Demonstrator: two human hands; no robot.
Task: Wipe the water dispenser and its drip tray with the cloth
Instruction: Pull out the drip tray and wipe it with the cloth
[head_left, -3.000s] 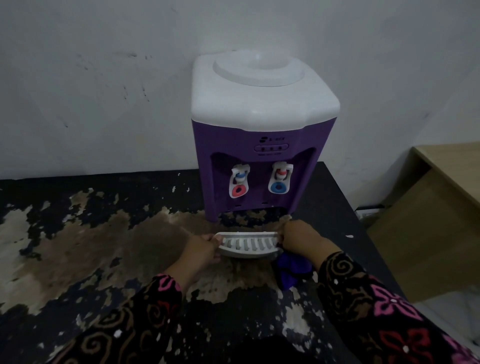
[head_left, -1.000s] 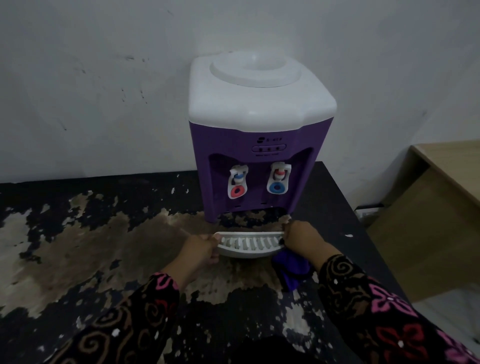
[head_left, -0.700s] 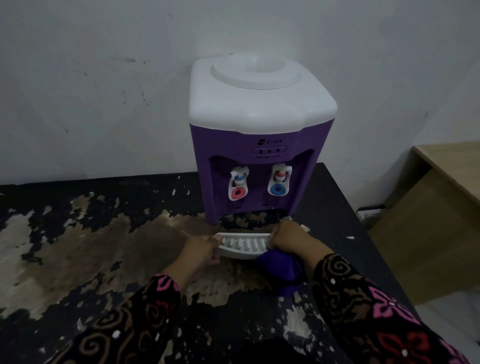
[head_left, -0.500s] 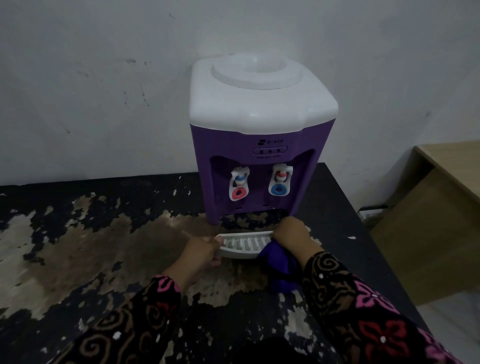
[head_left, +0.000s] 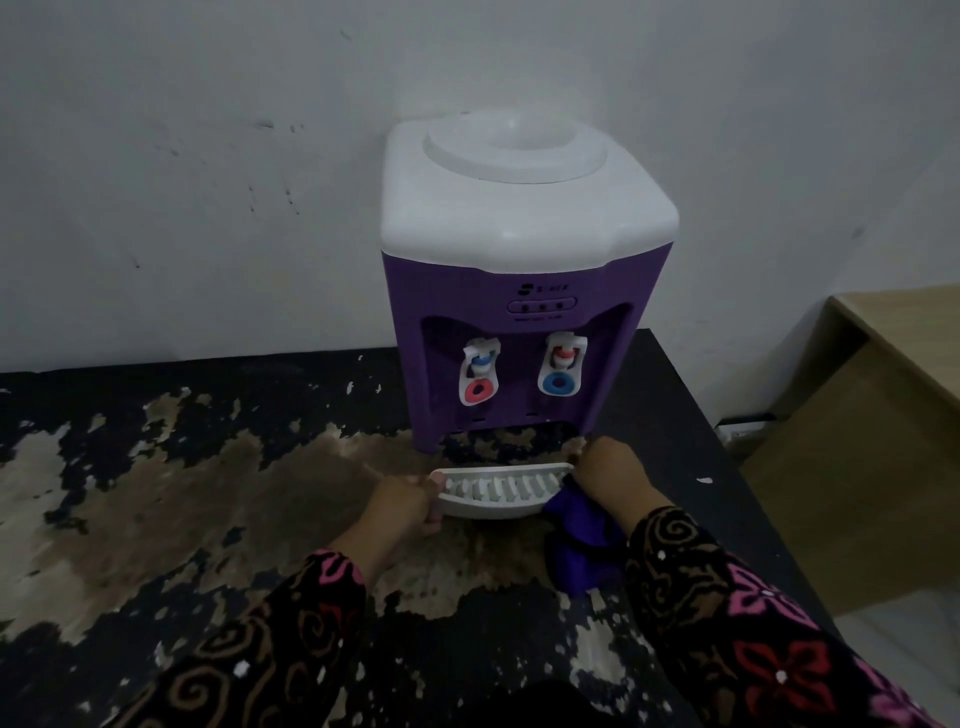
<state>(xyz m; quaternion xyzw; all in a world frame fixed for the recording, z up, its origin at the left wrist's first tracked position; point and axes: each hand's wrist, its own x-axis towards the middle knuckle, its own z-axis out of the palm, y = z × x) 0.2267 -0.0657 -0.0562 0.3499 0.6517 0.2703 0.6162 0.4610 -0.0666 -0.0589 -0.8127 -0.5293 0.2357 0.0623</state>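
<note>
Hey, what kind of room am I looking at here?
Probably a plain room in a home or small office: a purple water dispenser stands on a worn black table by a bare white wall, with a wooden desk beside it.

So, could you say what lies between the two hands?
The white drip tray: left hand grips one end, right hand with cloth at the other; head view.

Purple dispenser (head_left: 524, 291) (white top), white slotted tray (head_left: 493, 496), blue cloth (head_left: 579, 545), floral sleeves (head_left: 727, 613)
</note>
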